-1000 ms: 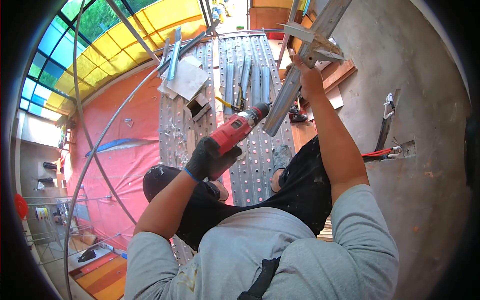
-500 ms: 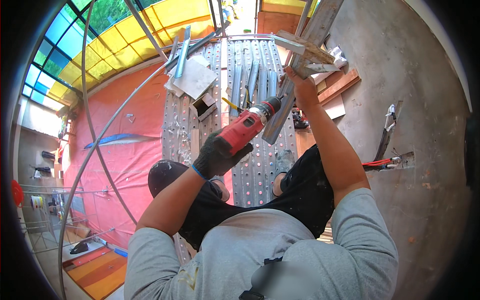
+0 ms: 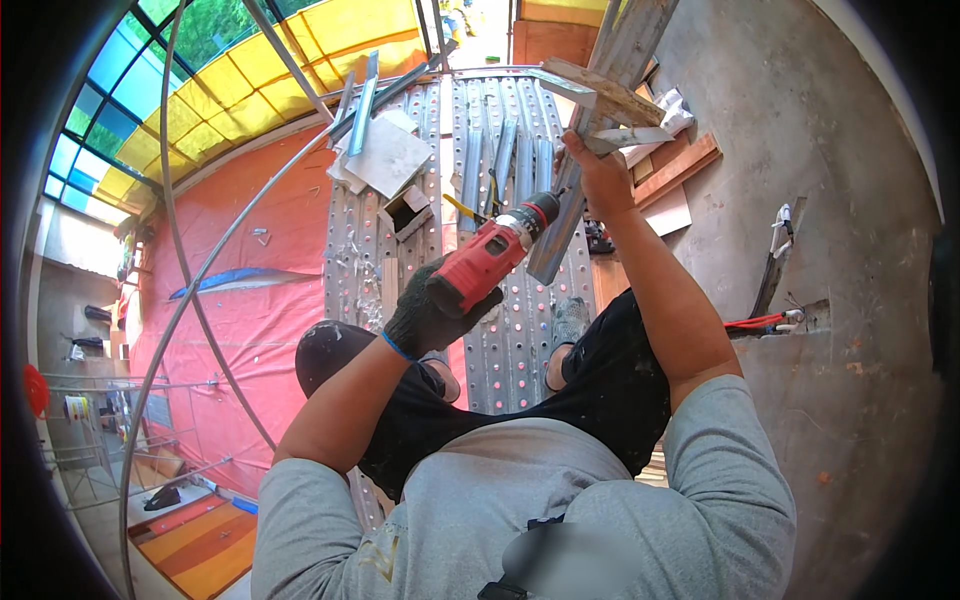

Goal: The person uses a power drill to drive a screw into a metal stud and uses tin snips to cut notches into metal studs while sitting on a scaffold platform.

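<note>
In a dark knitted glove, my left hand (image 3: 422, 308) is wrapped round the grip of a red cordless drill (image 3: 484, 262). The drill points up and to the right, its chuck close beside a grey metal channel (image 3: 562, 235); whether the bit touches the metal I cannot tell. My bare right hand (image 3: 604, 180) is closed on the channel farther up, partly hiding it. Past that hand, a weathered wooden piece (image 3: 612, 95) and a short metal offcut (image 3: 565, 88) lie across the upper part of the long metal.
Perforated metal planks (image 3: 500, 370) lie under my feet. Several metal channels (image 3: 472, 180), a pale board (image 3: 390, 157) and a yellow-handled tool (image 3: 462, 208) rest on them. A bare wall (image 3: 820, 430) with red conduits (image 3: 760, 322) stands right; thin poles (image 3: 205, 265) cross at left.
The lower end of the metal channel has shifted slightly, and my right hand has moved a little left with it. The drill stays almost in place.
</note>
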The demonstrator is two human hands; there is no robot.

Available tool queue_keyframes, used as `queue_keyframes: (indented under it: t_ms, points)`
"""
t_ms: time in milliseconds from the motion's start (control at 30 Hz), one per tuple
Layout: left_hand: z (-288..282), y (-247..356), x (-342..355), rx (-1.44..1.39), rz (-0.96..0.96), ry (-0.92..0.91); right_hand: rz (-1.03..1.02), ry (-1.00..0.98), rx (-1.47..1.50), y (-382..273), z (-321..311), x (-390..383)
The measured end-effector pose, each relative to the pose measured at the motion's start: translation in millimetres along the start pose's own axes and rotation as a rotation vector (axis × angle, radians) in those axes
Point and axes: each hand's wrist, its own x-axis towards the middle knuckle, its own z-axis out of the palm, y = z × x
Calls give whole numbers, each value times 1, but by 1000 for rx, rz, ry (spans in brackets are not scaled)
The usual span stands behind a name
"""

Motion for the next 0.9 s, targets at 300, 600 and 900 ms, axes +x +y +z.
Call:
queue_keyframes:
  t_ms: [300, 600, 900]
  points:
    - [1, 2, 1, -2, 44, 42, -149, -9, -261, 10, -7, 5]
    - [-1, 4, 0, -16, -17, 8, -797, -34, -1021, 28, -21, 16]
    - [0, 2, -2, -45, 31, 12, -338, -88, -276, 30, -13, 10]
